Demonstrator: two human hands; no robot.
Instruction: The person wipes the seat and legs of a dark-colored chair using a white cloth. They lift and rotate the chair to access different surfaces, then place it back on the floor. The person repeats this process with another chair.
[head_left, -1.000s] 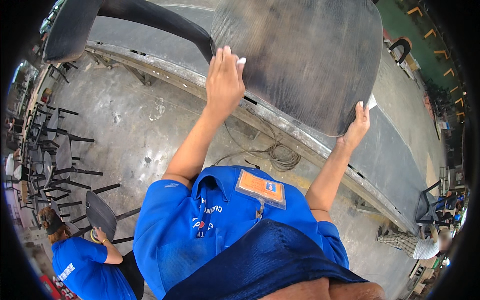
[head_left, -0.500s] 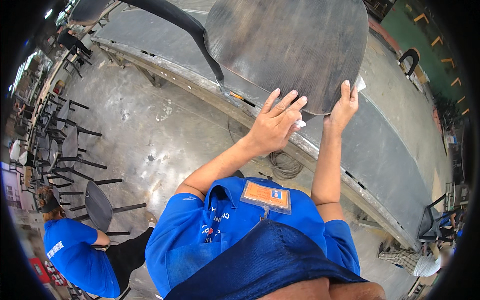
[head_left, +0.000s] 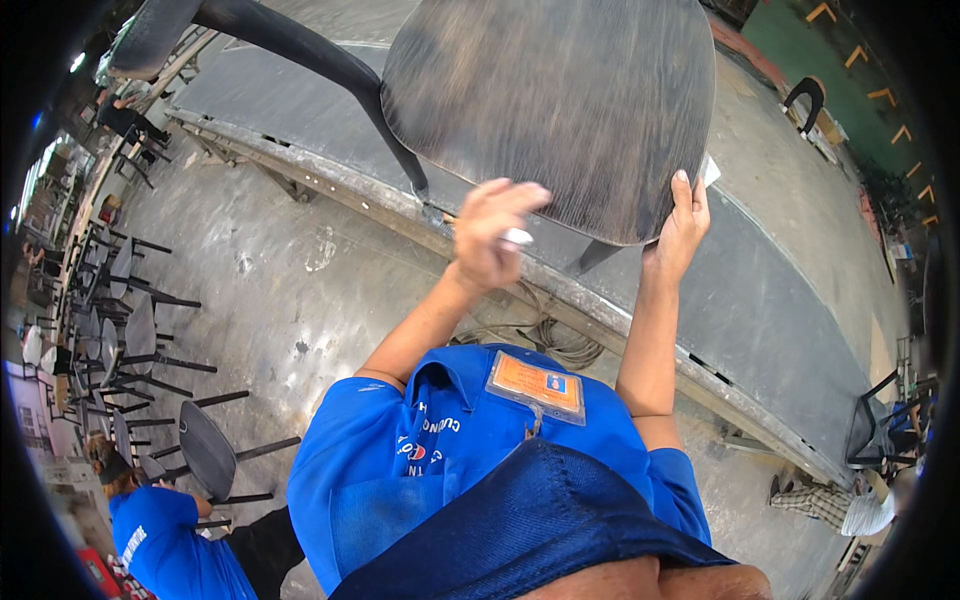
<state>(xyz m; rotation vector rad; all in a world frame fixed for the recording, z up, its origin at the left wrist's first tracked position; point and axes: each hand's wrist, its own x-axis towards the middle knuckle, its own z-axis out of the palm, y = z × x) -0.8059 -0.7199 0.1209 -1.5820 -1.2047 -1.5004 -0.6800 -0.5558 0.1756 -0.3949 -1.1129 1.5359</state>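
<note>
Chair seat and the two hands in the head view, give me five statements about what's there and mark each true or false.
1. The right hand holds the edge of the dark chair seat. True.
2. The left hand lies flat on the middle of the chair seat. False: it is by the near edge.
3. A coiled cable lies on the floor. True.
4. The person's shirt is red. False: it is blue.
5. The shirt's badge is orange. True.
</note>
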